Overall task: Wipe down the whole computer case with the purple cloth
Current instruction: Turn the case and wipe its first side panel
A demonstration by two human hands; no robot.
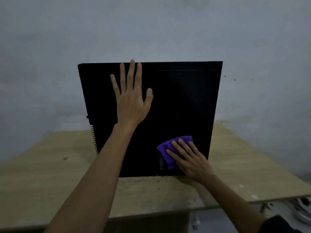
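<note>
A black computer case (181, 101) stands on a wooden table, its large flat side panel facing me. My left hand (131, 98) lies flat on the upper left part of that panel, fingers straight and spread, fingertips at the top edge. My right hand (188, 157) presses the folded purple cloth (166, 148) against the panel's lower right part, fingers straight on top of the cloth. The cloth sits a little above the case's bottom edge.
The wooden table (244, 165) extends to both sides of the case and toward me. A pale wall (151, 31) stands close behind the case. Pale objects (303, 211) lie below the table's right edge. A vent grille (95, 138) runs down the case's left edge.
</note>
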